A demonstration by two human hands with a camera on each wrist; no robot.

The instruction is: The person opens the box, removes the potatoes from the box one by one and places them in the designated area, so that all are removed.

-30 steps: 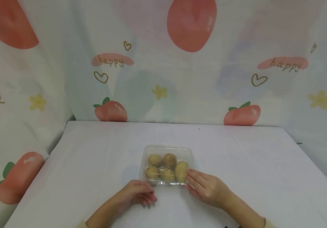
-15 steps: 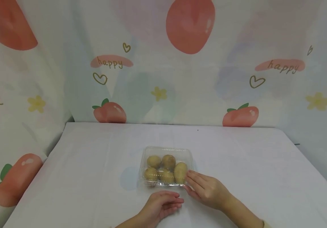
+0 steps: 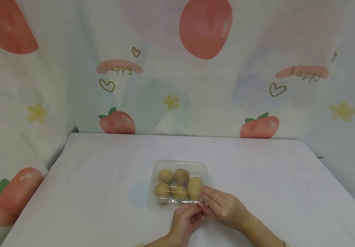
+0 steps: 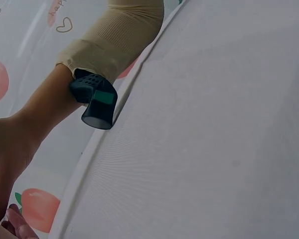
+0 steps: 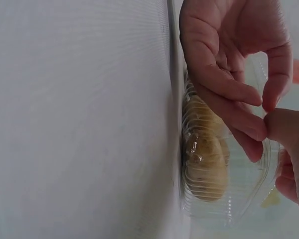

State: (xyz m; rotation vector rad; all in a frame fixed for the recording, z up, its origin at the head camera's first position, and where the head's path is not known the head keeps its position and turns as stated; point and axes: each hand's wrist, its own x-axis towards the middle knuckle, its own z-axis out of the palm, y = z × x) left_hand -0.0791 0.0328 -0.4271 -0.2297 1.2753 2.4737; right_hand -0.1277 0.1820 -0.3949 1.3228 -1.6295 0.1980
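Nearest are the person's forearms, coming in from the lower edge of the head view; the left wrist view shows a beige sleeve (image 4: 109,45) on one of them, with a dark device (image 4: 99,102) on the bare skin just past its cuff. The left hand (image 3: 186,219) is at the near right corner of a clear plastic box (image 3: 180,164), its fingers bent and its fingertips meeting the other thumb there; whether this grip is clamped on the plastic rim or only touching, one cannot tell. The right hand (image 3: 227,207) has its grip clamped on that same corner, with the thumb at the near edge and the fingers against the right side.

The box rests flat near the middle of the bench (image 3: 88,199), which has a plain white covering. Inside it sit five yellowish-brown potato-like lumps (image 3: 195,188): two farther back, two in front of them, and a longer one at the right, closest to the right fingers. Beyond the bench's far edge hangs a pale backdrop (image 3: 208,89), printed with red fruit, yellow flowers, outlined hearts and the word "happy".
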